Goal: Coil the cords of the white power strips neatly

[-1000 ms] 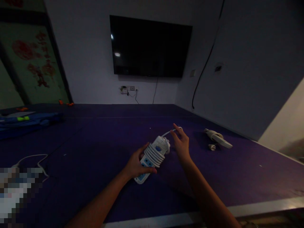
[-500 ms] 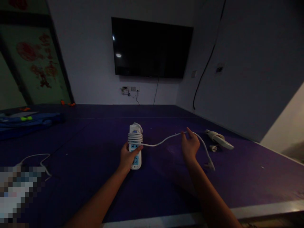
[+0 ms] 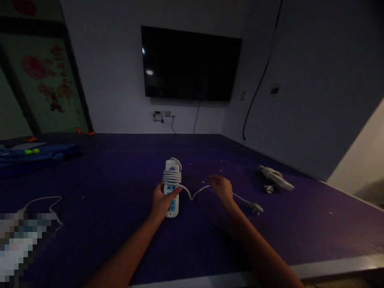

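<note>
A white power strip (image 3: 171, 204) with blue sockets is gripped in my left hand (image 3: 162, 201), the thumb lying across its face. Several turns of its white cord (image 3: 172, 177) are wound around the upper half. From the windings the loose cord dips and runs right to my right hand (image 3: 222, 189), whose fingers are closed on it. Beyond that hand, the cord's tail ends in a plug (image 3: 256, 208) low over the purple surface (image 3: 192, 248).
Another white power strip (image 3: 280, 180) with wound cord lies at right, its plug (image 3: 268, 189) beside it. Blue cloth (image 3: 39, 154) lies at far left. A pixelated patch covers something at lower left, with a white cable (image 3: 42, 197) near it. A television (image 3: 192, 64) hangs ahead.
My right hand has moved left and down, closer to the power strip, so the cord between the hands now sags. The plug has shifted slightly left. My left hand keeps its grip.
</note>
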A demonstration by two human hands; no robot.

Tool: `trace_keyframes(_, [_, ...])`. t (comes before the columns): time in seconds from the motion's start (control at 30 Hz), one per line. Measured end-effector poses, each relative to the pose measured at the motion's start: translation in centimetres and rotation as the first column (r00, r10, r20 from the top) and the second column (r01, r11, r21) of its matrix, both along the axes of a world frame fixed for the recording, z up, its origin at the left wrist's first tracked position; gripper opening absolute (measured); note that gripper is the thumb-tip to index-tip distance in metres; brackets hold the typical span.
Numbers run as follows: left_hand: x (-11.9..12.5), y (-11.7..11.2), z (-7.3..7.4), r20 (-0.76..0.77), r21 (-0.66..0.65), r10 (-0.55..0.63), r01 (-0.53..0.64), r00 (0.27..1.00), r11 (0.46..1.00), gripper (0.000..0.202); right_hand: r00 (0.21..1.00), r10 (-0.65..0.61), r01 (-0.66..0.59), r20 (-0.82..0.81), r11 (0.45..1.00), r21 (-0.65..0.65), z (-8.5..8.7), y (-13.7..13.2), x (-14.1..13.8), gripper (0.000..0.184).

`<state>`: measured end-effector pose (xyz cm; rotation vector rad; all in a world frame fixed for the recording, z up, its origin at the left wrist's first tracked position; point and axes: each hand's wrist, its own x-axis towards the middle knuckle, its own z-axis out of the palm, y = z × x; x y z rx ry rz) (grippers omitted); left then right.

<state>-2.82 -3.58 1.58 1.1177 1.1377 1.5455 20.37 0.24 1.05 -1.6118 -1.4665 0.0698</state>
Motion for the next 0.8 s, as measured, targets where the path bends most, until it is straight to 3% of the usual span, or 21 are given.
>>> trace_keyframes(0.1, [0.0, 0.0, 0.1, -0.036, 0.026, 0.032, -0.031, 0.999, 0.999, 0.052, 0.974, 0.185, -0.189, 0.128, 0.982, 0.022, 0.4, -1.3, -2.6, 0.044])
trace_keyframes(0.23, [-0.1, 0.1, 0.0, -0.083, 0.056, 0.046, -0.042, 0.995, 0.998, 0.053, 0.795, 0.526, -0.558, 0.303, 0.830, 0.021, 0.6, -2.7, -5.7, 0.043])
trace_keyframes(0.27, [-0.1, 0.2, -0.1, -0.093, 0.063, 0.040, -0.034, 0.995, 0.997, 0.053, 0.762, 0.547, -0.586, 0.348, 0.811, 0.008, 0.5, -3.0, -6.3, 0.042])
trace_keyframes(0.33, [-0.2, 0.3, -0.2, -0.112, 0.083, 0.024, -0.015, 0.993, 0.996, 0.052, 0.749, 0.515, -0.565, 0.417, 0.825, -0.003, 0.3, -3.4, -7.1, 0.038])
trace_keyframes(0.43, [-0.3, 0.4, -0.3, -0.161, 0.130, -0.004, 0.026, 0.987, 0.991, 0.054, 0.779, 0.430, -0.493, 0.457, 0.870, 0.022, 0.0, -3.7, -7.4, 0.032])
trace_keyframes(0.53, [-0.4, 0.4, -0.4, -0.293, 0.192, 0.004, 0.055, 0.956, 0.980, 0.067, 0.813, 0.370, -0.462, 0.450, 0.880, 0.111, 0.1, -3.9, -7.0, 0.028])
trace_keyframes(0.63, [-0.4, 0.0, -0.4, -0.542, 0.208, 0.050, 0.076, 0.839, 0.975, 0.089, 0.871, 0.292, -0.416, 0.394, 0.866, 0.279, 0.5, -4.1, -6.3, 0.027])
trace_keyframes(0.73, [-0.3, -0.9, -0.2, -0.810, 0.146, 0.040, 0.135, 0.585, 0.980, 0.103, 0.952, 0.164, -0.273, 0.257, 0.836, 0.477, 1.5, -4.4, -5.4, 0.027])
trace_keyframes(0.8, [-0.2, -1.5, 0.0, -0.903, 0.129, 0.040, 0.179, 0.429, 0.975, 0.102, 0.990, 0.074, -0.129, 0.120, 0.817, 0.562, 2.2, -4.3, -4.6, 0.026])
